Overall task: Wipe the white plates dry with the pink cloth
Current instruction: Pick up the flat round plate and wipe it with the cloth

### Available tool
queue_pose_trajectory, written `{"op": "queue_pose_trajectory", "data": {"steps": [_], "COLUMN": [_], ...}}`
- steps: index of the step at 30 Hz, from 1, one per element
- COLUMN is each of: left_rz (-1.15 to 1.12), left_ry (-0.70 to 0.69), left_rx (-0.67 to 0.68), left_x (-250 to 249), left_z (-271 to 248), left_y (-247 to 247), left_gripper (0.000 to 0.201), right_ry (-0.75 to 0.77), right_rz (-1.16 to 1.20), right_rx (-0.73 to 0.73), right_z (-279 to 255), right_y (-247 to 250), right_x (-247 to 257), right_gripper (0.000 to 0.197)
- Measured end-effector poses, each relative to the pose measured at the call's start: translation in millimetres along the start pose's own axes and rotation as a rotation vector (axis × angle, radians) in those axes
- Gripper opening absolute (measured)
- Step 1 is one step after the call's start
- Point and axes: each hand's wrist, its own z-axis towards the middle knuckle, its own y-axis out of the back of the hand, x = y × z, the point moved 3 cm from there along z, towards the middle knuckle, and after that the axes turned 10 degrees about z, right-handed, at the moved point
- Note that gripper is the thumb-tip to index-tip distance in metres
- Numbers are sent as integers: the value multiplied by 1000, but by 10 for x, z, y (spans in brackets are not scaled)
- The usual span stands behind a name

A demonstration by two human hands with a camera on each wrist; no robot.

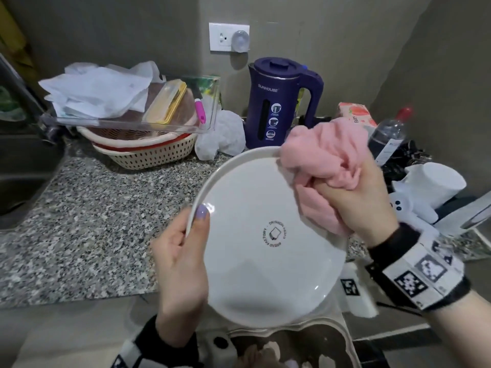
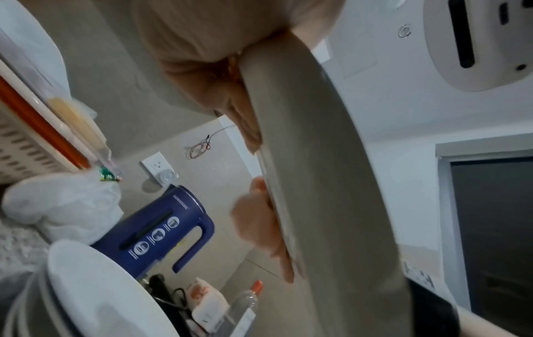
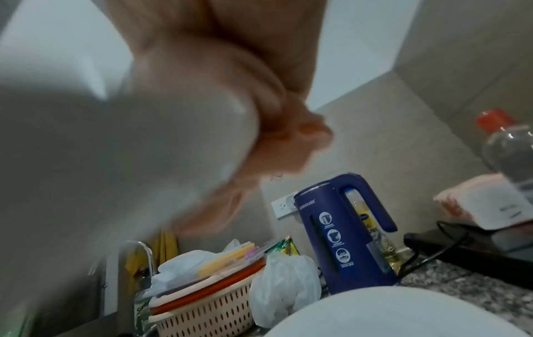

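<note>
Tilting the white plate above the near edge of the counter, the left hand pinches its left rim, exposing the stamped underside. The right hand clutches the bunched pink cloth against the far right rim, likely to dry that edge.

The left hand grips the white plate by its rim, underside up. The right hand presses the bunched pink cloth against the plate's far edge, before the blue kettle.
</note>
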Motion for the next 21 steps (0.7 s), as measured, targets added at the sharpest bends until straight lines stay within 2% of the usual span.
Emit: {"op": "queue_pose_trajectory", "data": {"steps": [3,7,10,11,13,14,16,17,18,21], "left_rz": [-5,-18,-44,-36,-62,-94,-116,-93,-54,76], "left_ry": [-18,-59,-102,-116,-124,-125,-142,-170,-195,-231], "left_rx": [-53,-140,-186,-214,-308,-361,-438,-438,-409,-233], "left_x": [11,3,3,7,38,49,90,84,75,-49], "left_z": [7,41,70,56,46,54,72,86,116,247], "left_y": [-22,5,-25,-53,-119,-160,-210,-223,-205,-89], "left_gripper": [20,20,18,17,18,20,22,21,18,18], "right_ry": [35,-70,-148,-185,-312,-436,-683,-734,-718,-483], "right_rz": [227,318,417,462,630,763,996,1034,1030,873], "right_rx": [-218,-287,-459,-530,-617,-638,-629,-632,-627,-528], "right_z": [-145,-434,-529,-548,-642,-724,-895,-923,-891,-604], "right_y": [-37,-110,-156,-182,-355,-499,-826,-925,-952,-687], "right_x": [-19,-183,-303,-353,-461,-541,-594,-583,-559,-336], "right_gripper": [39,18,13,18,44,49,45,40,36,16]}}
